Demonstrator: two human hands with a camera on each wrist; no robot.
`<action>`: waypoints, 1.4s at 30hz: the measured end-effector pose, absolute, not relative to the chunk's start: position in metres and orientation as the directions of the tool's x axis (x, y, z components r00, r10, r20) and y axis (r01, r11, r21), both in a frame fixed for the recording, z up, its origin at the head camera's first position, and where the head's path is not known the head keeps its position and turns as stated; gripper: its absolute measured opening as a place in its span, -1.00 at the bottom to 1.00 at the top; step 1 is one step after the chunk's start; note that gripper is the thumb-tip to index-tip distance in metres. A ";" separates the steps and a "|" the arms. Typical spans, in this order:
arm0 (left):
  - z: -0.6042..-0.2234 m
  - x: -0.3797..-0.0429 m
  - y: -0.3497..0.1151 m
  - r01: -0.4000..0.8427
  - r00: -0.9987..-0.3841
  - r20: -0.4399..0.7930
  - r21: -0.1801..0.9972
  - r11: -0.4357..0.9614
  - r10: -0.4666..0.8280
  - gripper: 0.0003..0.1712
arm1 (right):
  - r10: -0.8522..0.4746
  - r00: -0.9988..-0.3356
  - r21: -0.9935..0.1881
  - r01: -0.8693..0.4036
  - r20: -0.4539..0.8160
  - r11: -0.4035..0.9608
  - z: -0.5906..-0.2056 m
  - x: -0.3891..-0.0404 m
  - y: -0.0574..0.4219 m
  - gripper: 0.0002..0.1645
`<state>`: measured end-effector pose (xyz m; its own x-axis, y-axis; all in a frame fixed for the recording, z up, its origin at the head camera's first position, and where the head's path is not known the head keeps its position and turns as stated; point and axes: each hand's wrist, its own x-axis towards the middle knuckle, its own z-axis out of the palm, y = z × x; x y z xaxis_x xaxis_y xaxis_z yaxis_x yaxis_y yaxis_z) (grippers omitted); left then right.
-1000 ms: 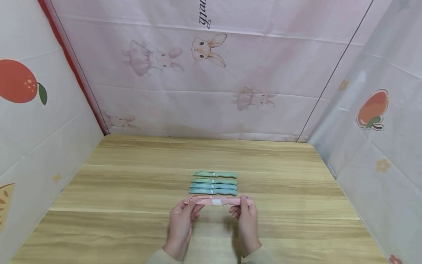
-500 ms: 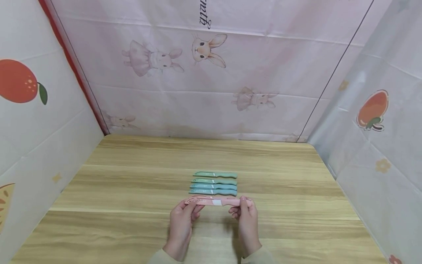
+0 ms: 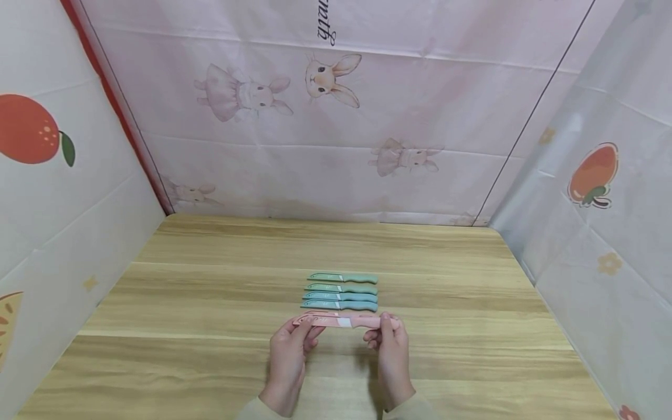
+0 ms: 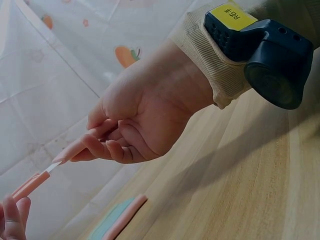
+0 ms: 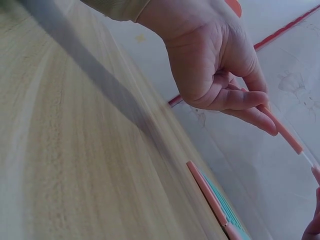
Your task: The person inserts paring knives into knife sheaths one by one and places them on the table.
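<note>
A pink knife [image 3: 364,321] is held level above the table between both hands. My left hand [image 3: 287,356] pinches its pink sheath [image 3: 326,321] at the tip end. My right hand [image 3: 394,356] pinches the handle end. A short white stretch of blade [image 3: 344,322] shows between sheath and handle. Just beyond lies another pink knife [image 5: 207,192], mostly covered by the held one in the head view. Past it two blue knives [image 3: 359,305] and two green knives [image 3: 360,278] lie in a row, handles to the right. Each wrist view mainly shows the opposite hand.
The wooden table [image 3: 210,361] spreads around the knives. A pink rabbit-print sheet [image 3: 336,175] hangs at its far edge. White fruit-print sheets [image 3: 556,175] stand along the left and right sides. A wrist camera [image 4: 270,60] is strapped over the right sleeve.
My right hand, with the knife handle in its fingers, has shifted very slightly to the left. The left hand and the knives on the table look the same.
</note>
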<state>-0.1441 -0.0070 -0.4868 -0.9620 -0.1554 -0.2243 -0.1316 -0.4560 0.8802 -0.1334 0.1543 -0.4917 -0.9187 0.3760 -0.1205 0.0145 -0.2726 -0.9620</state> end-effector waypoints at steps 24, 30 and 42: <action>-0.485 -0.142 -0.006 -0.150 -0.958 -0.245 0.873 -0.464 -0.151 -0.65 | 0.361 -0.927 -0.959 -0.004 -0.102 -0.282 -0.491 -0.129 0.151 -0.69; -0.487 -0.142 -0.006 -0.157 -0.957 -0.247 0.882 -0.445 -0.153 -0.63 | 0.354 -0.929 -0.962 0.002 -0.103 -0.274 -0.490 -0.129 0.151 -0.67; -0.486 -0.140 -0.003 -0.139 -0.963 -0.225 0.885 -0.444 -0.147 -0.61 | 0.353 -0.930 -0.964 0.006 -0.104 -0.267 -0.490 -0.129 0.150 -0.67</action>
<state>-0.1401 -0.0034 -0.4858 -0.9631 -0.1472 -0.2252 -0.1392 -0.4437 0.8853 -0.1295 0.1504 -0.4896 -0.9300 0.3527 -0.1038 0.0061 -0.2673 -0.9636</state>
